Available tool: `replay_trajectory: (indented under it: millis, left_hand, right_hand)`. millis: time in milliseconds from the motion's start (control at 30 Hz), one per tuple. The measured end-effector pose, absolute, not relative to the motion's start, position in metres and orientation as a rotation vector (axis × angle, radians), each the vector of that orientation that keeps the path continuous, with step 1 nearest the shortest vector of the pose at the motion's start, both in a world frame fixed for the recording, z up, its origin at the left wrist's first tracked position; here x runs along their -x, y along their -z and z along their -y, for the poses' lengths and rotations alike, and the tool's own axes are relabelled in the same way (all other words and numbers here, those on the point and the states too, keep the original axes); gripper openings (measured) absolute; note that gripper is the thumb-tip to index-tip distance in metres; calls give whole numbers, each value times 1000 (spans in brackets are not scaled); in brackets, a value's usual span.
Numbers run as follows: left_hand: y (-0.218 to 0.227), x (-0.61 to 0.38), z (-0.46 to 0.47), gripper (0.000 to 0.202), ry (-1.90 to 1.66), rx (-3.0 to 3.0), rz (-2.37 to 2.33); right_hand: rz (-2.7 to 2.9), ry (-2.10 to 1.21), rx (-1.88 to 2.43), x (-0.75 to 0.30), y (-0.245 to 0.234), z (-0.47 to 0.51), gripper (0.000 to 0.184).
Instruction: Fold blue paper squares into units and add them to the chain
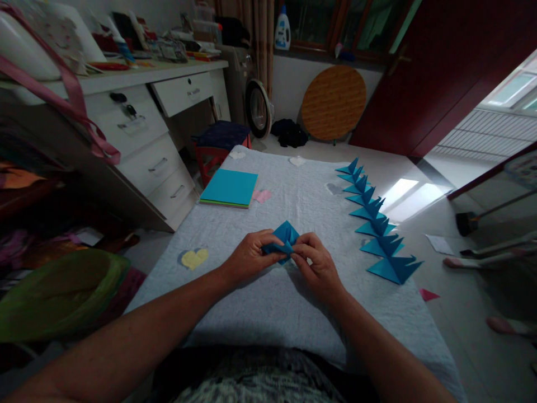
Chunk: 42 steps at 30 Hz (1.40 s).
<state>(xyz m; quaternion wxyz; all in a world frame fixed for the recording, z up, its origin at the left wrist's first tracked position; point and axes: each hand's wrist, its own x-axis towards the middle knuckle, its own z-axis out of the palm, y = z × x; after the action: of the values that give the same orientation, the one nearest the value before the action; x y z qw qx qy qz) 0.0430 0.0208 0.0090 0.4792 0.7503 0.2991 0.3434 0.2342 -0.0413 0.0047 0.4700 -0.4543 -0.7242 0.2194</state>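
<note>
A partly folded piece of blue paper (pixel 284 236) is pinched between both hands over the middle of a grey-blue cloth (pixel 289 190) covering the table. My left hand (pixel 248 258) grips its left side with closed fingers. My right hand (pixel 318 265) pinches its right edge with thumb and fingers. A row of several finished blue folded paper pieces (pixel 375 224) runs along the cloth's right side, from far to near.
A stack of square coloured paper (pixel 229 189), blue on top, lies at the far left of the cloth. White drawers (pixel 146 145) stand to the left, a green bag (pixel 59 291) at the near left. A red stool (pixel 218 146) stands behind the table.
</note>
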Motion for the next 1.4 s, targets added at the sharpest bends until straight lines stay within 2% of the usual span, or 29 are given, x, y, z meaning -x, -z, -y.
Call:
replay_trajectory:
  millis: [200,367,500,567,733,1000,1133,1400]
  left_hand:
    - [-10,-41,-22,7,-854,-1862,-667]
    - [-12,-41,-21,6,-794,-1875,-627]
    - [-11,-40,-20,6,-757,-1829,-593]
    - [-11,-41,-19,7,-737,-1800,-584]
    - [-10,-41,-19,6,-697,-1786,-549]
    - [-13,-40,-19,13,-779,-2167,-711]
    - [-14,-42,-17,7,-798,-2041,-687]
    - [-15,-42,-16,13,-689,-1984,-692]
  right_hand:
    - [1574,-552,1172,-238,-7,40,16]
    - [1513,-772,1216,-241,-2,37,18]
    - [1490,-737,1259,-243,0,35,20]
    - [1486,-844,1245,-243,0,35,16]
    - [1449,-1180,1200,-242,0,34,23]
    - [1314,-1154,1278,-237,1,35,19]
    - [1324,-1123,1314,-236,2,35,18]
    - [1283,-1158,1260,-234,-4,36,28]
